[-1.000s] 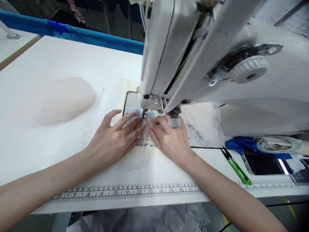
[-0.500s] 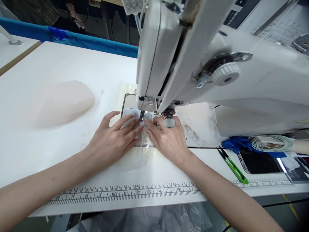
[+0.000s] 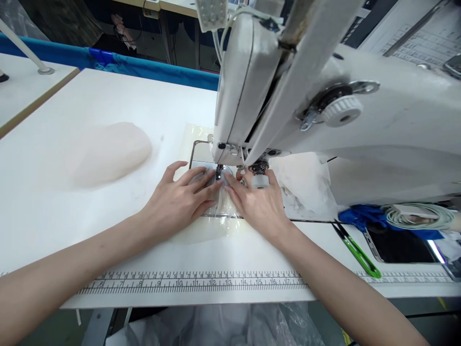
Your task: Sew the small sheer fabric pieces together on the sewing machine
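Observation:
Both hands rest at the needle plate of a white sewing machine (image 3: 237,86). My left hand (image 3: 180,199) lies flat left of the presser foot (image 3: 219,172), fingers spread, fingertips close to the foot. My right hand (image 3: 261,204) is on the other side, thumb and forefinger stretched toward the foot and apart. Its other fingers are bent and partly hidden behind a grey knob (image 3: 260,181). A thin, pale, see-through piece of material (image 3: 223,205) lies between the hands, under the fingertips; its edges are hard to make out.
A pale, rounded cloth piece (image 3: 118,149) lies on the white table left. White sheer fabric (image 3: 306,180) sits under the machine arm. Green-handled thread snips (image 3: 360,254), a phone (image 3: 403,245) and a coiled cord (image 3: 418,215) are at right. A ruler (image 3: 194,282) marks the front edge.
The whole view has shifted slightly to the right. Both hands keep nearly the same position beside the presser foot, flat on the material.

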{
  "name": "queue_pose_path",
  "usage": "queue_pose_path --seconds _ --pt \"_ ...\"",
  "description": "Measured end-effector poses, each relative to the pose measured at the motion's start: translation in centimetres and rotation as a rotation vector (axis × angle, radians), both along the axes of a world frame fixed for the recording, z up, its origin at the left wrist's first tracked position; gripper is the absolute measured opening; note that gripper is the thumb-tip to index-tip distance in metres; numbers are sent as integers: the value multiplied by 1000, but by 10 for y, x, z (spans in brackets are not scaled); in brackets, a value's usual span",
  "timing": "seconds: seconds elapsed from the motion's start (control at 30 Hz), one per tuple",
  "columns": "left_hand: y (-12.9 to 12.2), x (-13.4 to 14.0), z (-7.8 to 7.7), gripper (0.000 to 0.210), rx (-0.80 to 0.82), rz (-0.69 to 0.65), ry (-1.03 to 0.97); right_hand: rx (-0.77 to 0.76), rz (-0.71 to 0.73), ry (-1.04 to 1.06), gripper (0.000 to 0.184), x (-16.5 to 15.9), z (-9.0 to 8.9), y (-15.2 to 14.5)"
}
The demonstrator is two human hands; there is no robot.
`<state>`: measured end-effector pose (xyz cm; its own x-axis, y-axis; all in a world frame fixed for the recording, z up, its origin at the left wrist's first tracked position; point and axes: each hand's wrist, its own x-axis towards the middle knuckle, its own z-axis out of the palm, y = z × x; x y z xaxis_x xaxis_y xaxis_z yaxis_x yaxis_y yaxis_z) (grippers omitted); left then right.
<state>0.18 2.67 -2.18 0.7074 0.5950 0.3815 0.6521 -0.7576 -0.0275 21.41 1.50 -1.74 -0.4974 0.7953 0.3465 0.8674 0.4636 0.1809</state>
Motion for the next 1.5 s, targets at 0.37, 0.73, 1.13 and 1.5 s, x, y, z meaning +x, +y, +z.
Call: queue_pose_path --seconds 0.37,0.73,1.13,1.5 --pt "-37 -9 37 31 -397 -109 88 -573 231 250 16 14 39 -21" --pt "-8 8 11 26 -331 -48 -175 -695 165 463 16 10 42 -24" --pt "-1 5 27 38 -386 -113 -159 -458 157 516 22 7 26 -25" --pt "32 -1 40 33 -605 -133 -94 -111 117 575 23 6 11 -16"
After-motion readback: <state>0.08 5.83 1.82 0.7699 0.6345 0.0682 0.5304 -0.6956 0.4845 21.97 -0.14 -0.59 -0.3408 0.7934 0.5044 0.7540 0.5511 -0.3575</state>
